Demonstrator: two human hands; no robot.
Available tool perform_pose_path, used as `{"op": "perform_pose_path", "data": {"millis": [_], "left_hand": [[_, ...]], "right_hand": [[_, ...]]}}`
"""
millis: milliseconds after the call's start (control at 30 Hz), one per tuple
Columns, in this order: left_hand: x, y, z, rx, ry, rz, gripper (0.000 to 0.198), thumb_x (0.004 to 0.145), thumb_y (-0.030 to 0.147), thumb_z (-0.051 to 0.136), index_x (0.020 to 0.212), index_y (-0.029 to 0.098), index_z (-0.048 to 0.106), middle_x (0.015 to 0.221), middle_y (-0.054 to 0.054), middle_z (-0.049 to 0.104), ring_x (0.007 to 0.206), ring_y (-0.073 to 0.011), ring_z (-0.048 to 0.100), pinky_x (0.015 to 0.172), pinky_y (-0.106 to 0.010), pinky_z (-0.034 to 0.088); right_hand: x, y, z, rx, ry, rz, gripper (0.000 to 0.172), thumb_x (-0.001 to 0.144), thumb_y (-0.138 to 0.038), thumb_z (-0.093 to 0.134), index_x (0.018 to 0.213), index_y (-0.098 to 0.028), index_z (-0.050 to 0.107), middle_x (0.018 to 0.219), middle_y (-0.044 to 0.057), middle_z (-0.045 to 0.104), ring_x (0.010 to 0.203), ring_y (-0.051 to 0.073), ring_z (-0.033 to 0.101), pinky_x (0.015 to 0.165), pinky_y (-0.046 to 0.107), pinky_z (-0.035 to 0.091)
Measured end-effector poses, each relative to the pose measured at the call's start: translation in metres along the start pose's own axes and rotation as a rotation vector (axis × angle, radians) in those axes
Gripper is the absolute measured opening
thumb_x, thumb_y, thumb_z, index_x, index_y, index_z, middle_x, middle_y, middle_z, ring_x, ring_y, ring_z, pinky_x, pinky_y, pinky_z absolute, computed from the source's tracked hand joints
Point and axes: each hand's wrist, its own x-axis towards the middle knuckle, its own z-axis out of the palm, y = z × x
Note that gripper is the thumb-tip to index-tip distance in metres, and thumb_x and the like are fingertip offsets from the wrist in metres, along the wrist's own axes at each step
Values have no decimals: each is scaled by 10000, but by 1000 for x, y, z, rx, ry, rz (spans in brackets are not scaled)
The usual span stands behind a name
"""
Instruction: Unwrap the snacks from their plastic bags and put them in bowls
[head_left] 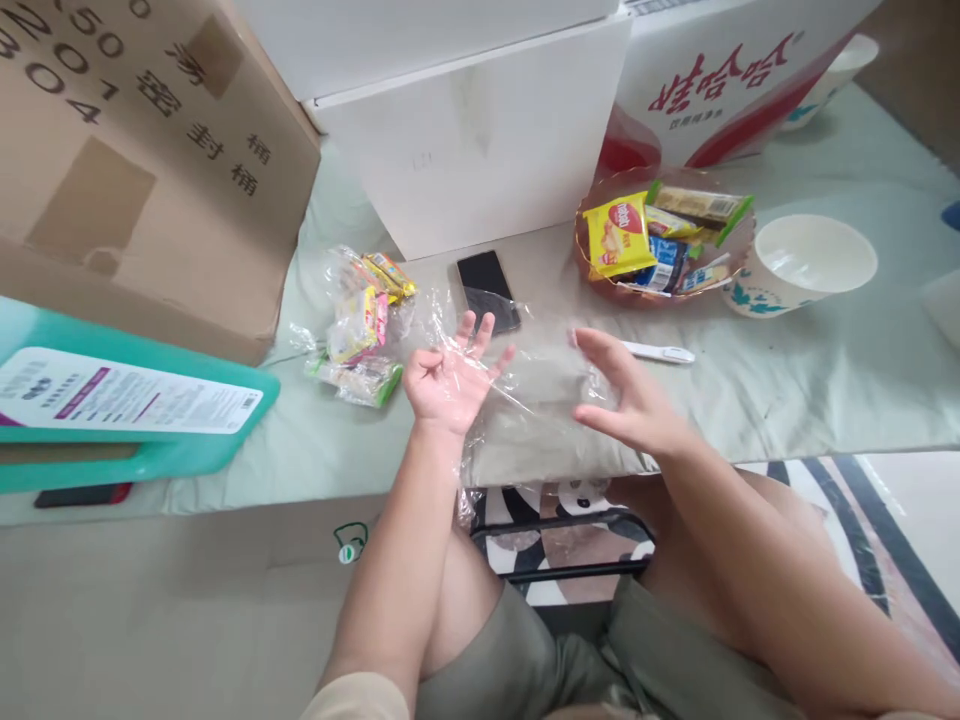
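Fingers spread apart and palm turned up, the left hand (450, 390) meets a sheet of clear plastic film (529, 400) at a cloth-covered table (795, 400), while the right hand (634, 405) curves opposite, its thumb and fingers held well apart; whether the right hand touches the film cannot be told. The film lies between the two hands near the table's front edge, a crumpled part of it hanging over that edge beside the left forearm. Just beyond the left hand is a dark-screened phone (487, 290), and to its left sits a heap of wrapped snacks (360, 330) in clear plastic. A white-handled implement (664, 352) lies beyond the right hand, in front of a tinted bowl (622, 291) filled with colorful snack packets (619, 235). Just beside the bowl stands a white paper cup (772, 295). At far left, a teal container (244, 385) lies before a cardboard box (172, 200).
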Motion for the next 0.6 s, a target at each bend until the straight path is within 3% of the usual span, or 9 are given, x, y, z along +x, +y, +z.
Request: {"op": "perform_pose_path", "data": {"millis": [100, 200, 267, 367, 500, 600], "left_hand": [[2, 6, -7, 47, 26, 12, 141, 686, 325, 553, 620, 206, 516, 1139, -83, 717, 1278, -334, 602, 934, -495, 564], [10, 9, -16, 123, 94, 18, 166, 633, 265, 574, 555, 190, 449, 1046, -79, 726, 1174, -303, 662, 904, -440, 571], [17, 10, -23, 190, 194, 25, 170, 618, 245, 599, 561, 186, 450, 944, -56, 721, 1037, -247, 711, 867, -372, 572], [21, 9, -29, 239, 293, 4, 185, 648, 313, 681, 664, 192, 541, 838, -25, 718, 882, -197, 735, 805, -313, 573], [15, 6, -27, 406, 86, -204, 399, 623, 399, 817, 931, 183, 685, 939, -83, 773, 847, -235, 753, 726, -325, 590], [14, 2, -24, 592, 52, -251, 352, 600, 287, 861, 886, 155, 701, 816, -73, 764, 708, -194, 729, 643, -280, 564]], "right_hand": [[12, 0, 4, -15, 153, 132, 323, 818, -470, 733, 989, -203, 670, 983, 92, 751, 896, 251, 737, 851, 463, 603], [25, -8, -1, 78, 396, 198, 225, 861, -427, 681, 848, -208, 630, 731, 3, 684, 572, 148, 648, 553, 303, 558], [29, -12, -7, 106, 526, 178, 194, 878, -398, 670, 851, -214, 617, 714, -20, 663, 480, 102, 580, 453, 235, 479], [30, -10, -17, 65, 610, 174, 148, 884, -347, 666, 822, -222, 615, 669, -38, 628, 386, 73, 470, 358, 211, 358], [33, 0, -24, 53, 648, 173, 129, 880, -356, 664, 836, -240, 629, 666, -28, 621, 383, 87, 440, 350, 241, 332], [37, 4, -28, 195, 657, 129, 206, 830, -385, 714, 978, -271, 627, 762, -25, 664, 469, 109, 529, 435, 265, 443]]}}
